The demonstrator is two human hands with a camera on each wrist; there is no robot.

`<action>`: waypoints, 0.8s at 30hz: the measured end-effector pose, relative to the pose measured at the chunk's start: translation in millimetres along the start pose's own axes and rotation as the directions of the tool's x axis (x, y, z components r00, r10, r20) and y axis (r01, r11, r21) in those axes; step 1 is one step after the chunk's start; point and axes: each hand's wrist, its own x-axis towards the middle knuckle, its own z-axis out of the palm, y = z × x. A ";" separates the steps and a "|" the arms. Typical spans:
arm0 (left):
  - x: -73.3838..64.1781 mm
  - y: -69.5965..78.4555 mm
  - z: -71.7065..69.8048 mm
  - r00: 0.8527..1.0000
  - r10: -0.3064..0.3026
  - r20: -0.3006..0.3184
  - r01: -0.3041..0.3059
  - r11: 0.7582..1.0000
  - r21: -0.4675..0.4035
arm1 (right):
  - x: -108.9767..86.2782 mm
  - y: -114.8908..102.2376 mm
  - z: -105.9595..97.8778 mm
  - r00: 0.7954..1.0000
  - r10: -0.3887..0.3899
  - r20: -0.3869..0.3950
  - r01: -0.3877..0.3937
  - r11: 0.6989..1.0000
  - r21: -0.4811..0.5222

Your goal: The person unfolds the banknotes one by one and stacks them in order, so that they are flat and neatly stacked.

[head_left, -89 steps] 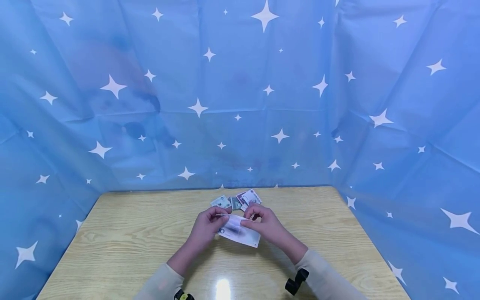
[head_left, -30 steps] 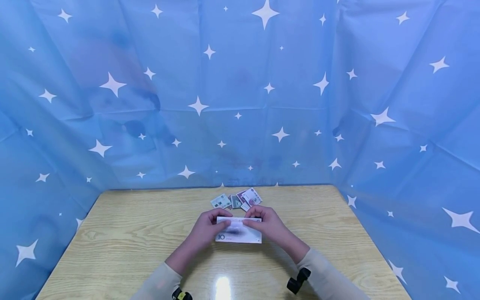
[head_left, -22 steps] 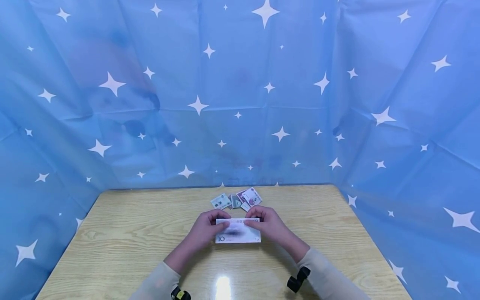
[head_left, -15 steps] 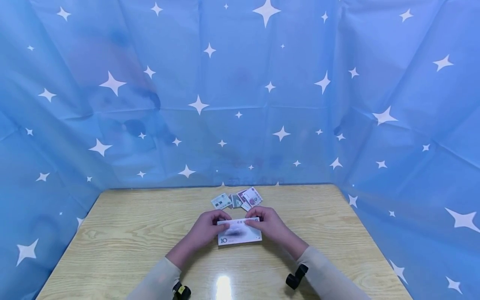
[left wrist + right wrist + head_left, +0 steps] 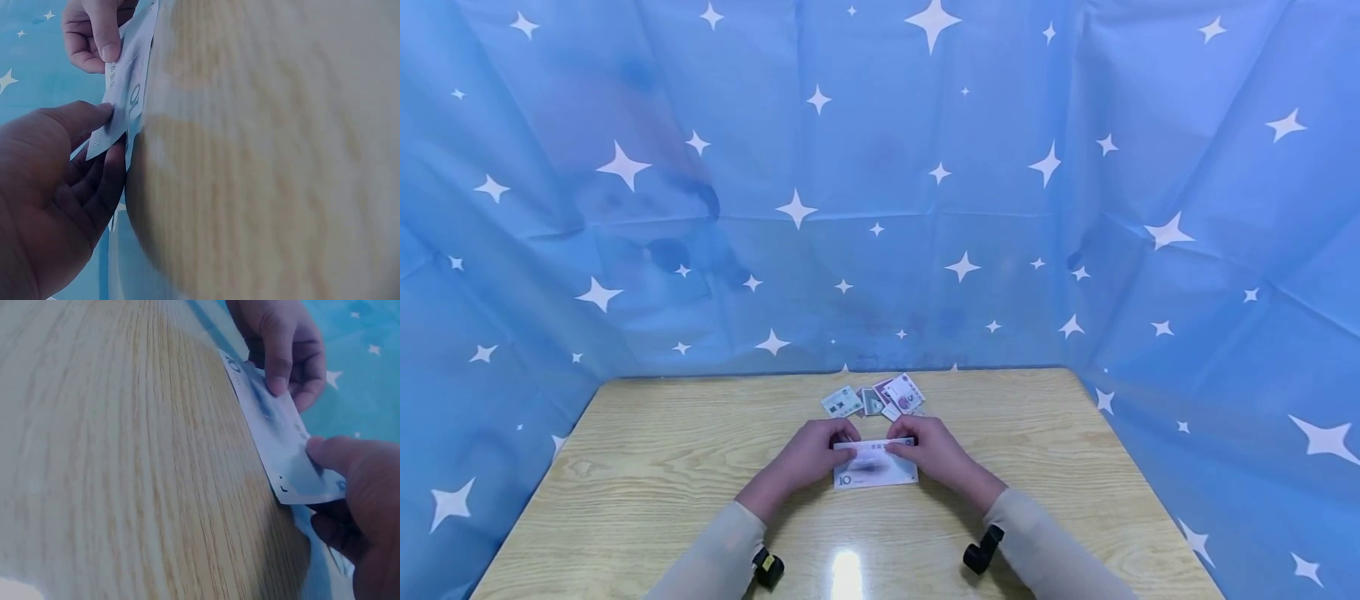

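Note:
A pale banknote (image 5: pixel 876 470) marked 10 is stretched flat between both hands, low over the table. My left hand (image 5: pixel 811 452) pinches its left end, thumb on top and fingers beneath. The right hand (image 5: pixel 936 451) grips the right end the same way. In the left wrist view, the thumb of the left hand (image 5: pixel 50 169) presses on the near corner of the note (image 5: pixel 128 81). From the right wrist, the right hand (image 5: pixel 369 494) shows its thumb on the note's (image 5: pixel 272 431) face and curled fingers under it.
Behind the hands, several banknotes lie loosely on the wooden table (image 5: pixel 700 467): a greenish one (image 5: pixel 842 402) at left, a dark green one (image 5: pixel 872 403), and a purple-toned one marked 5 (image 5: pixel 905 392). A blue star-patterned curtain (image 5: pixel 880 192) surrounds the table's back and sides.
Three seconds ago the note was tilted, its right end lower; it has since been levelled. Both hands keep their hold, and the notes behind have stayed put.

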 end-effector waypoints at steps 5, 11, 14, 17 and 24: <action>1.4 4.5 -2.2 1.000 0.003 0.009 -0.003 0.997 0.073 | 2.3 -1.6 1.0 1.000 -0.023 0.000 0.023 0.999 -0.050; 3.4 6.7 -3.9 1.000 0.002 0.008 -0.003 0.986 0.165 | 5.4 -2.4 1.9 0.999 -0.038 0.009 0.039 0.992 -0.117; 5.2 4.4 -3.5 1.000 -0.002 0.004 0.001 0.978 0.210 | 6.8 -1.4 2.5 0.999 -0.051 0.014 0.053 0.989 -0.141; 6.0 3.6 -3.4 1.000 -0.004 0.001 0.003 0.971 0.238 | 7.4 -0.3 3.2 0.998 -0.057 0.015 0.059 0.987 -0.150; 4.9 6.9 -5.2 1.000 -0.012 0.012 0.009 0.965 0.261 | 6.8 1.4 3.5 0.998 -0.066 0.012 0.067 0.982 -0.176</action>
